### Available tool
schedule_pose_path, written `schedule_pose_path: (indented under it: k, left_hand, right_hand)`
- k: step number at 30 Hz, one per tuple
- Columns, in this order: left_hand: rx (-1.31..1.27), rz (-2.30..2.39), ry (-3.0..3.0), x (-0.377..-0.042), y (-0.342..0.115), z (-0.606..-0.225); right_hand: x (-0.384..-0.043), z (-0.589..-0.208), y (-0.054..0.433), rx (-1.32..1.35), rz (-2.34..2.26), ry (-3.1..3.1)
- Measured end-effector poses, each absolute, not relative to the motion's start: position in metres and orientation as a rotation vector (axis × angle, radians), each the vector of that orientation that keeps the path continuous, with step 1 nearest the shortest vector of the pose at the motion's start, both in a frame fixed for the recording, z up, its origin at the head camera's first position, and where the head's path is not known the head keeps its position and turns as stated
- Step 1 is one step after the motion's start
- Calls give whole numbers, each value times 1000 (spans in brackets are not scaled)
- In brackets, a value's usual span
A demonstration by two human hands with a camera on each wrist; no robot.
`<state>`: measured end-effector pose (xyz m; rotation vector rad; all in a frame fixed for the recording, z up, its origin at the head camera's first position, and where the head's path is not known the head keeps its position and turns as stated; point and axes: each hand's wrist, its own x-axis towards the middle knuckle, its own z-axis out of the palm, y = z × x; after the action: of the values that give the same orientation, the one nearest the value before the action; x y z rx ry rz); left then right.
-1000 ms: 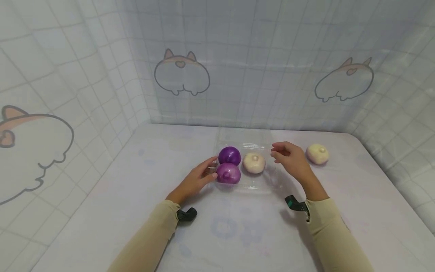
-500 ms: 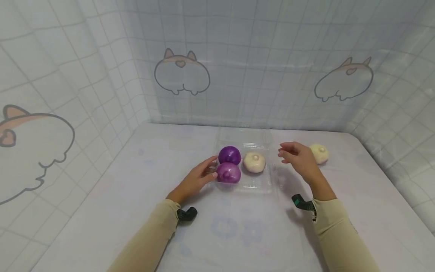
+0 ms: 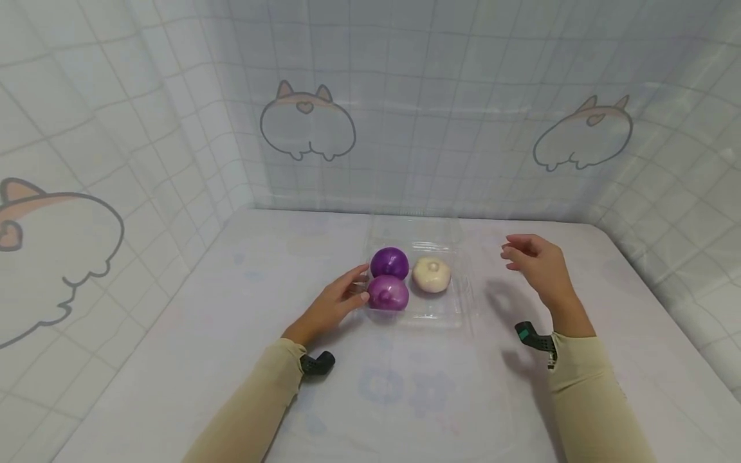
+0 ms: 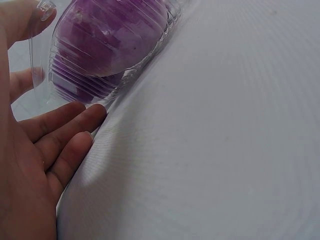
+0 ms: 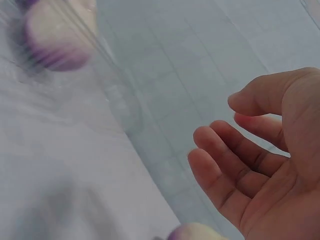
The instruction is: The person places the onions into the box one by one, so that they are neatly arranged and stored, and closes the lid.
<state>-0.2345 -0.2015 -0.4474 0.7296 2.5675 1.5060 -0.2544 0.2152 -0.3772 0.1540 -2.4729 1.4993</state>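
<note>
A clear plastic clamshell box (image 3: 431, 316) lies with its lid (image 3: 413, 230) folded back. Inside, along the left side, sit a dark purple onion (image 3: 390, 263) and a lighter purple onion (image 3: 388, 293). To their right is a cream-topped bulb (image 3: 431, 275), whose underside shows purple in the right wrist view. My left hand (image 3: 332, 303) rests at the box's left side, fingers extended and thumb (image 4: 45, 11) at the plastic rim. My right hand (image 3: 544, 270) hovers to the right of the box, fingers loosely bent, holding nothing.
Another cream-topped bulb (image 5: 192, 232) shows at the bottom of the right wrist view; in the head view the right hand hides it. A pale cloth covers the table (image 3: 405, 411). Tiled-pattern curtains (image 3: 405, 128) with cartoon animals stand behind and at both sides.
My right hand has moved away from the box's right side, outward to the right, and now covers the loose cream-topped bulb in the head view. My left hand has stayed at the box.
</note>
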Motion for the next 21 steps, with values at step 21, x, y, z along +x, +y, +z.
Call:
schedule_pose_path:
  k: [21]
  left_hand:
    - [749, 1488, 2605, -236, -204, -453]
  right_hand:
    - [-258, -397, 274, -225, 1538, -2301]
